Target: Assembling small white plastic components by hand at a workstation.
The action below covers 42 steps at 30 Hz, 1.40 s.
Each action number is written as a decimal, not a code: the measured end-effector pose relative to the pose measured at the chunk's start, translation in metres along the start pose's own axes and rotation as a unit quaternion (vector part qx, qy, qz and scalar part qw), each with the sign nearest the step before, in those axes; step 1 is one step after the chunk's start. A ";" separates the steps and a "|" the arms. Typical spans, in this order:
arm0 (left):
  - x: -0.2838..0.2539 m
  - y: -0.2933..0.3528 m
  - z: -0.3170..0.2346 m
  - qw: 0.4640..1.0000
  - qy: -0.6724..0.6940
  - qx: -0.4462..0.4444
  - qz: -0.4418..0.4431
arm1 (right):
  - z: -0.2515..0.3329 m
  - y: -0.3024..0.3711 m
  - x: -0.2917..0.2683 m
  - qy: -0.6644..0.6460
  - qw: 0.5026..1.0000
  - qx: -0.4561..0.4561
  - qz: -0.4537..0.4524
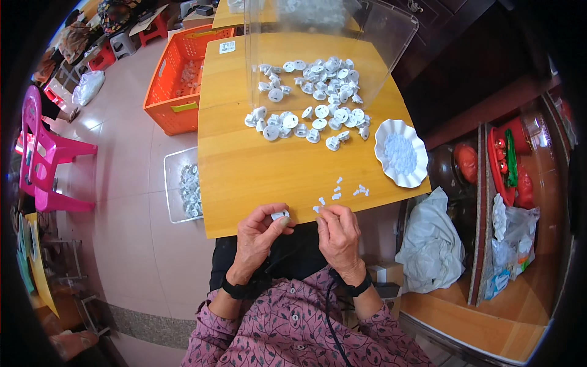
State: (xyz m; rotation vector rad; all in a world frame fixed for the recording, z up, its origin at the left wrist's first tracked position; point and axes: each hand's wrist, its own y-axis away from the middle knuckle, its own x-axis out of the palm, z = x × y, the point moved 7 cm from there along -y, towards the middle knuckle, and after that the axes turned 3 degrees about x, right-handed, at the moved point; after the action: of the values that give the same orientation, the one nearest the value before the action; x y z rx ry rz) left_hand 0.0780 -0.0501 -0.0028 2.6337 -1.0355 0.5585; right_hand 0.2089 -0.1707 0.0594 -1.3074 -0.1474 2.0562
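Observation:
At the near edge of the yellow table (pixel 244 177), my left hand (pixel 255 241) is closed around a white round plastic part (pixel 280 215), held between thumb and fingers. Just to its right, my right hand (pixel 340 240) pinches a tiny white plastic peg (pixel 317 209) at its fingertips. Several more loose pegs (pixel 336 196) lie on the tabletop beyond that hand. A white wavy-rimmed dish (pixel 411 180) at the right holds a heap of small pale bits. Farther back, many white round parts (pixel 321 111) are spread in a loose pile.
A clear plastic bin (pixel 391 52) stands at the table's far side. Left of the table are an orange crate (pixel 174 110) and a clear tub (pixel 173 209) of parts on the floor. A pink chair (pixel 58 150) stands farther left; shelves with bags (pixel 431 244) line the right.

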 end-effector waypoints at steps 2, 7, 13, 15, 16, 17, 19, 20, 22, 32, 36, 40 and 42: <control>-0.001 0.000 0.001 1.000 0.002 -0.001 0.001 | 0.005 -0.001 0.000 0.007 1.000 -0.002 0.014; -0.001 0.001 0.001 1.000 -0.001 -0.003 0.005 | 0.008 0.001 0.005 0.019 0.999 -0.016 0.031; 0.000 0.001 -0.003 1.000 -0.020 0.001 0.003 | 0.009 0.005 0.006 0.023 0.999 -0.044 0.015; 0.001 0.001 -0.002 1.000 -0.015 0.005 0.007 | 0.007 0.005 0.005 0.028 0.998 -0.055 -0.001; 0.000 0.000 -0.002 1.000 -0.011 0.007 0.009 | 0.007 0.005 0.005 0.028 0.998 -0.057 -0.002; 0.000 0.001 -0.002 1.000 -0.011 0.008 0.010 | 0.006 0.005 0.006 0.021 0.998 -0.051 0.004; 0.001 0.001 -0.002 1.000 -0.004 0.012 0.007 | 0.003 0.004 0.006 0.015 0.999 -0.046 0.009; 0.000 0.001 -0.002 1.000 -0.003 0.014 0.008 | 0.000 0.002 0.006 -0.011 0.999 -0.029 0.015; -0.001 0.001 0.001 1.000 -0.002 0.007 0.015 | -0.002 0.000 0.006 -0.037 0.999 -0.013 0.021; -0.001 0.002 -0.003 1.000 -0.007 0.016 0.008 | 0.007 0.006 0.005 -0.001 0.999 -0.044 0.013; -0.003 0.003 -0.001 1.000 -0.002 0.015 0.011 | 0.013 0.012 0.007 0.056 0.993 -0.101 0.010; -0.003 0.003 0.001 1.000 -0.002 0.018 0.022 | 0.010 0.015 0.009 0.053 0.993 -0.105 -0.003; -0.003 0.002 0.002 1.000 0.001 0.019 0.017 | 0.005 0.014 0.008 0.021 0.996 -0.082 -0.018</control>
State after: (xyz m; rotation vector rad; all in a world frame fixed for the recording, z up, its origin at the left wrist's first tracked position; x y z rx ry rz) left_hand 0.0747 -0.0504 -0.0053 2.6510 -1.0824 0.5945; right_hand 0.1957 -0.1753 0.0499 -1.4355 -0.3233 2.0197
